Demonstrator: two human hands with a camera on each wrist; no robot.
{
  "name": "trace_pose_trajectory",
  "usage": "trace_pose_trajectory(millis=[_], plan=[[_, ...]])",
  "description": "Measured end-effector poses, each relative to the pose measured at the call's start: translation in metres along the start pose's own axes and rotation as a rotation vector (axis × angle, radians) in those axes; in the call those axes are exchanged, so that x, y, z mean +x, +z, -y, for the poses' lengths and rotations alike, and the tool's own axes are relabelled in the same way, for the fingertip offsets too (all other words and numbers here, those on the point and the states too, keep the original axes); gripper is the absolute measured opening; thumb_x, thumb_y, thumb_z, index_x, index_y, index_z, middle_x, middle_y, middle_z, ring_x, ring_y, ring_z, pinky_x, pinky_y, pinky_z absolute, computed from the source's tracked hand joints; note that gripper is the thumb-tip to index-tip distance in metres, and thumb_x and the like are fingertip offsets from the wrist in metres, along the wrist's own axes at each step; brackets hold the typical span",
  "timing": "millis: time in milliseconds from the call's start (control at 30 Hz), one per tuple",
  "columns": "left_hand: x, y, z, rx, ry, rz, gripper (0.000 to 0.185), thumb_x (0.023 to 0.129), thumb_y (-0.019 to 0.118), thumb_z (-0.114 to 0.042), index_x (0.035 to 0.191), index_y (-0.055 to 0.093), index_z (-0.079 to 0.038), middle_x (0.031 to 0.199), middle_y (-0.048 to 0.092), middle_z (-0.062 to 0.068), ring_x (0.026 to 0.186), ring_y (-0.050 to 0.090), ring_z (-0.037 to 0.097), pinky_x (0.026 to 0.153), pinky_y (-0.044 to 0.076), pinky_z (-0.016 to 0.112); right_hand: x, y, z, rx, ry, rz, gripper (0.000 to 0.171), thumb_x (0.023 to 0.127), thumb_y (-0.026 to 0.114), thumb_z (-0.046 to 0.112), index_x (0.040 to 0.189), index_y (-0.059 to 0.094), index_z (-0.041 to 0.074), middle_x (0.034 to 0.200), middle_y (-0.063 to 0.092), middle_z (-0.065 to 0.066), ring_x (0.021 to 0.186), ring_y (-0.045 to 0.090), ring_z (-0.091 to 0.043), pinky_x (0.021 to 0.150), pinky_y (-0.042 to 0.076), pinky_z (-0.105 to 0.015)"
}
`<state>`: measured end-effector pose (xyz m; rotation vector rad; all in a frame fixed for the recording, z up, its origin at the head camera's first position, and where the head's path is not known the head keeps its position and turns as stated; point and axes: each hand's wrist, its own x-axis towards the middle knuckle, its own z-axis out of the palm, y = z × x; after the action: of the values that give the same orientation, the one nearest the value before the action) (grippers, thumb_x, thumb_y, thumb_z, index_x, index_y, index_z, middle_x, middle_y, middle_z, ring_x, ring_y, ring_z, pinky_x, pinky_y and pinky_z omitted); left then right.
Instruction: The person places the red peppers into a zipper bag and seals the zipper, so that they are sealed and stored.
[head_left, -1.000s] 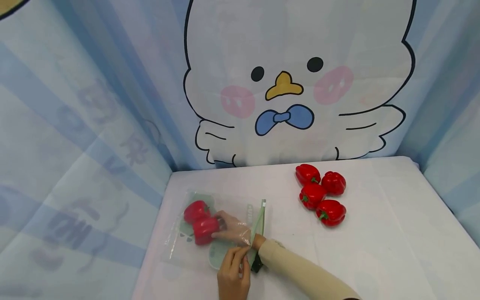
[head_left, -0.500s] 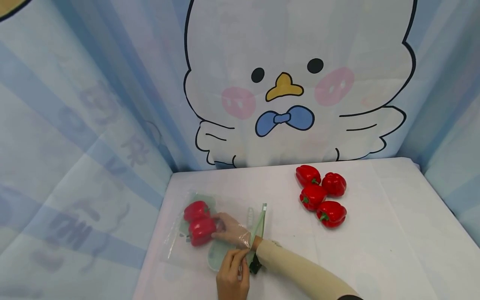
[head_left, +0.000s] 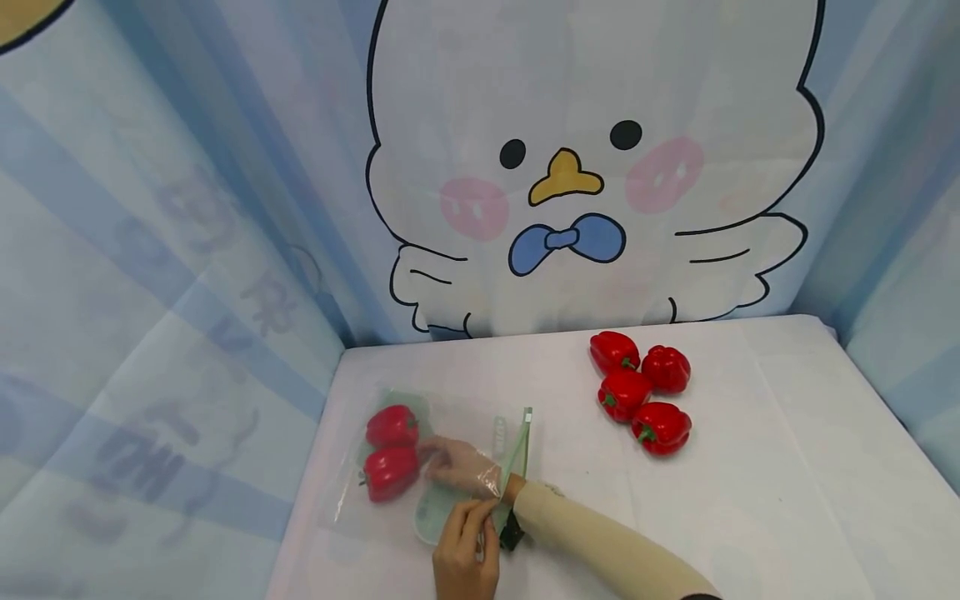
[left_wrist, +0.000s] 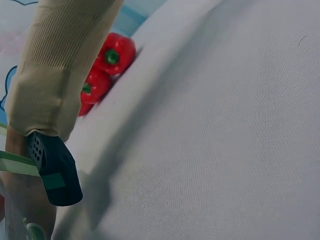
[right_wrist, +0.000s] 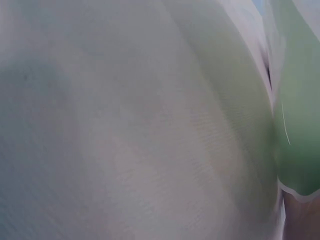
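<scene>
Four loose red bell peppers (head_left: 642, 388) sit together on the white cloth counter (head_left: 750, 500), well apart from the clear plastic zip bag (head_left: 420, 467). A big cartoon chick curtain (head_left: 585, 167) hangs behind. The bag holds two red peppers (head_left: 390, 454). The right hand (head_left: 457, 467) is inside the bag, fingers seemingly loose beside the nearer pepper. The left hand (head_left: 465, 554) pinches the bag's opening.

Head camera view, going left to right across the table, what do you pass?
Two red peppers in the clear bag → right hand inside the bag → bag's green zip edge → four loose red peppers.
</scene>
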<state>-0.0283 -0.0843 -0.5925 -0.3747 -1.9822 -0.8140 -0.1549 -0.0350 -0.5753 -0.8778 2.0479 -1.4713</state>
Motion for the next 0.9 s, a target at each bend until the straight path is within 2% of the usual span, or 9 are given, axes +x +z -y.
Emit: trace_pose_trajectory(millis=[267, 567, 900], plan=[[-0.002, 0.000, 0.001, 0.015, 0.021, -0.004, 0.026, 0.082, 0.065, 0.004, 0.102, 0.077, -0.006, 0.092, 0.068, 0.005, 0.061, 0.050, 0.003, 0.053, 0.040, 0.005, -0.002, 0.000, -0.001, -0.029, 0.011, 0.041, 0.041, 0.103, 0.059, 0.013, 0.144, 0.058, 0.010, 0.140, 0.067, -0.008, 0.125, 0.065, -0.024, 0.107, 0.052, -0.031], [-0.003, 0.000, -0.002, -0.002, -0.002, 0.016, 0.034, 0.074, 0.068, 0.009, 0.104, 0.077, -0.006, 0.094, 0.068, 0.007, 0.061, 0.052, 0.004, 0.054, 0.041, 0.006, -0.002, -0.003, -0.007, -0.046, -0.054, 0.046, 0.038, 0.103, 0.059, 0.011, 0.141, 0.061, 0.008, 0.134, 0.070, -0.010, 0.130, 0.063, -0.025, 0.112, 0.048, -0.033], [-0.001, 0.000, -0.003, 0.003, -0.045, 0.037, 0.037, 0.074, 0.069, 0.010, 0.106, 0.077, -0.007, 0.095, 0.068, 0.005, 0.064, 0.055, 0.005, 0.054, 0.043, 0.006, -0.010, -0.019, -0.012, -0.123, -0.129, 0.009, 0.037, 0.103, 0.059, 0.015, 0.137, 0.062, 0.000, 0.135, 0.070, -0.016, 0.125, 0.066, -0.032, 0.110, 0.053, -0.037]])
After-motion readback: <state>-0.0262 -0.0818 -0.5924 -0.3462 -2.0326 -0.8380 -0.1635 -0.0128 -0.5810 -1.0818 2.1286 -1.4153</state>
